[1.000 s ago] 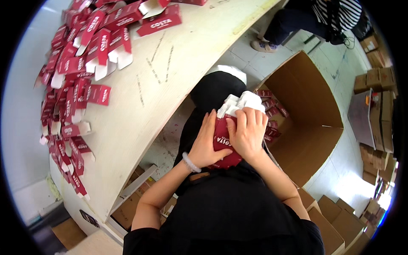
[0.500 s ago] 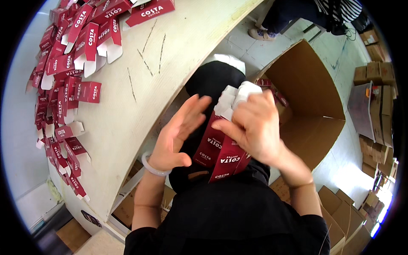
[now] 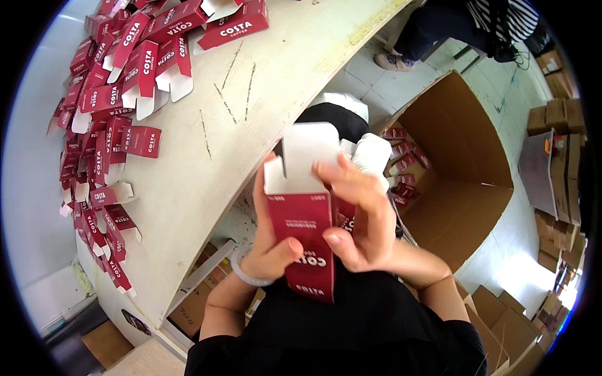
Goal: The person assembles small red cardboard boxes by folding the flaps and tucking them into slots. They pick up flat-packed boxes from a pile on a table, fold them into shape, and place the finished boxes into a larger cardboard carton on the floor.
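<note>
A tall red carton [image 3: 302,235] stands upright before my chest, its white top flaps [image 3: 307,153] unfolded and rising from the far end. My left hand [image 3: 269,232] grips it along the left side, thumb across the front face. My right hand [image 3: 364,219] is curled at the right edge, with the thumb against the carton and slightly blurred fingertips at a flap. Behind this carton, another red carton [image 3: 345,213] shows partly between my right thumb and fingers. A rounded white object [image 3: 374,154] lies just beyond my right hand; its kind is unclear.
A heap of red cartons [image 3: 103,147] with loose white flaps covers the table's [image 3: 182,188] left part. To my right gapes a large cardboard box [image 3: 464,138] with several small red cartons [image 3: 404,166] inside. A seated person's leg [image 3: 414,37] is at the far right; stacked boxes [image 3: 558,182] line that side.
My left hand, formerly apart with spread fingers, now holds a carton with raised flaps. My right hand has left the white tops of the lap cartons and moved to this carton. The view shifted slightly.
</note>
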The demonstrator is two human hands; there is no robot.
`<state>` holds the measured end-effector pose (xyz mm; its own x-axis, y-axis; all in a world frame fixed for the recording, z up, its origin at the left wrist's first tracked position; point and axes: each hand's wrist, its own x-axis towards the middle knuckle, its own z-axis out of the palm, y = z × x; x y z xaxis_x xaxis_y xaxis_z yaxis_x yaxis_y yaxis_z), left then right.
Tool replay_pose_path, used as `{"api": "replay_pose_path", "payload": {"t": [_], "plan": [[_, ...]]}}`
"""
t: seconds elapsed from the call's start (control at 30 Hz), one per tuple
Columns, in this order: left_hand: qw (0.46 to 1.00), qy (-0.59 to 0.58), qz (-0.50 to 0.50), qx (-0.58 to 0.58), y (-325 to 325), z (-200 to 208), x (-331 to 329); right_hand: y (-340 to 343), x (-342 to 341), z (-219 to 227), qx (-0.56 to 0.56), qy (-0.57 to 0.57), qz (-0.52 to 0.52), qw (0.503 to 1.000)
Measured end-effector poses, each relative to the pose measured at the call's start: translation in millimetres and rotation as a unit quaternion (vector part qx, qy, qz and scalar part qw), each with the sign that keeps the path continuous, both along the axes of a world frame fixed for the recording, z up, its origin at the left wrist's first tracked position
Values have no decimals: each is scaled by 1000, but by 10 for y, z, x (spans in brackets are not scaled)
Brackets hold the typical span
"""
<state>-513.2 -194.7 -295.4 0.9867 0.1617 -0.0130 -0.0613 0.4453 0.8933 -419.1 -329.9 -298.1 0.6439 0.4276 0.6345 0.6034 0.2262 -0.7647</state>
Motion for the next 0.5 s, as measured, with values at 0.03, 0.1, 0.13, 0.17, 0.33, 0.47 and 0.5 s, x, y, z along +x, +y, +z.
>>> {"api": "replay_pose_path", "payload": {"t": [0.03, 0.1, 0.13, 0.17, 0.33, 0.47, 0.5], "plan": [[1000, -4, 15, -25, -78, -7, -42, -2, -84, -31, 25, 32, -5, 999], [999, 10, -28, 41, -40, -24, -58, -43, -76, -23, -15, 4, -48, 999], [998, 31, -48, 39, -2, -38, -15, -88, -32, -45, -47, -7, -52, 998], [996, 53, -67, 38, 39, -43, 39, -106, -4, -59, -77, -18, -56, 995], [970, -57, -68, 228, 241, 81, 294, 26, 284, -4, 30, -10, -101, 994], [893, -130, -60, 428, 354, 271, 463, -157, 573, 168, 82, 382, 207, 897], [885, -135, -37, 443, 340, 256, 477, -124, 497, 200, 159, 518, 242, 805]]}}
